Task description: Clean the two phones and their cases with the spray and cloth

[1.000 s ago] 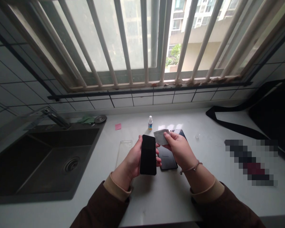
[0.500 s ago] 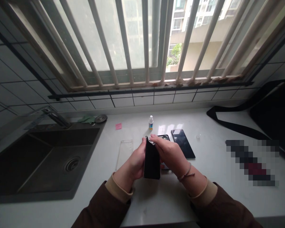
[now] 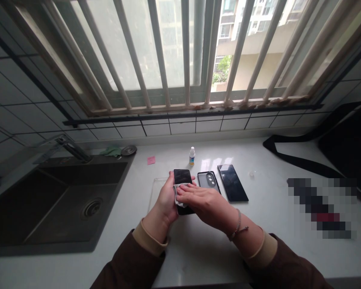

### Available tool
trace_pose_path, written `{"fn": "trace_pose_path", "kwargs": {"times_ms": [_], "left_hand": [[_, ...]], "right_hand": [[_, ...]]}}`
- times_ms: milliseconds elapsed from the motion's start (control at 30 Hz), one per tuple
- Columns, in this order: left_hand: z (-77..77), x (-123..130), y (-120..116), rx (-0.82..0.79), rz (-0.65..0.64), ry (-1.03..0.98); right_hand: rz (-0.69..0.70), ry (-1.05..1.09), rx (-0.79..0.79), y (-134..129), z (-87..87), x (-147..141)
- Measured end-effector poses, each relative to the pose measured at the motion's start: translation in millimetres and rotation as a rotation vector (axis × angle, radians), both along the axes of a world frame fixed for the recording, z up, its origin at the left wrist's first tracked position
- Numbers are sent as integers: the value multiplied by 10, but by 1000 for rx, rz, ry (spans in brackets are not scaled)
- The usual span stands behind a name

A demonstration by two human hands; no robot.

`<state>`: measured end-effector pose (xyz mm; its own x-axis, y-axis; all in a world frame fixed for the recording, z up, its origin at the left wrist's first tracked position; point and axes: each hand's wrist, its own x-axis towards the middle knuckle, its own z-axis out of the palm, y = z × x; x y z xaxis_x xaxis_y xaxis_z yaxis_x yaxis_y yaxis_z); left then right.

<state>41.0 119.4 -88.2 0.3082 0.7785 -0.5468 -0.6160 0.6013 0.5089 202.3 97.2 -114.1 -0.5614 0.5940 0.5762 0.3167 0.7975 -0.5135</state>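
My left hand (image 3: 166,200) grips a dark smartphone (image 3: 183,175) from beneath and along its left side, with fingertips showing past the right edge. On its glossy black face, my right hand (image 3: 203,198) presses a crumpled pale grey cloth (image 3: 179,200) with the fingers together. The cloth lies across the phone's middle and is partly hidden under those fingers. Just right of the phone, a black-edged phone case (image 3: 203,179) with a camera cutout rests on the counter. Beside that case is a second dark smartphone (image 3: 233,184). A clear phone case (image 3: 153,190) lies partly behind my left hand.
A small white-capped bottle (image 3: 192,156) stands behind the phone. A pink note (image 3: 151,160) lies left of it. The sink (image 3: 108,208) is at left, and a black strap (image 3: 297,154) trails from a dark bag at right. A small clear piece (image 3: 252,173) sits on the counter.
The phone has shifted slightly left and up. My right hand and the cloth have slid from its top edge down to its middle, uncovering more of the black-edged case.
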Motion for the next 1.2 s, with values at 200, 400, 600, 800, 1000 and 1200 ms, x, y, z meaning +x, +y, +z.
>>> {"fn": "trace_pose_path", "kwargs": {"times_ms": [200, 400, 600, 800, 1000, 1200], "left_hand": [[-25, -89, 95, -7, 106, 65], [21, -113, 92, 62, 106, 97], [99, -92, 25, 56, -87, -14], [107, -72, -73, 101, -416, -58], [112, -41, -64, 86, -336, -13], [69, -17, 12, 62, -122, -15]], "right_hand": [[125, 27, -95, -103, 109, 9], [122, 196, -484, -110, 269, 128], [-324, 617, -703, 57, 189, 238], [-539, 421, -218, 66, 155, 269], [-269, 114, -91, 132, 27, 207], [-77, -4, -63, 91, 16, 189]]}}
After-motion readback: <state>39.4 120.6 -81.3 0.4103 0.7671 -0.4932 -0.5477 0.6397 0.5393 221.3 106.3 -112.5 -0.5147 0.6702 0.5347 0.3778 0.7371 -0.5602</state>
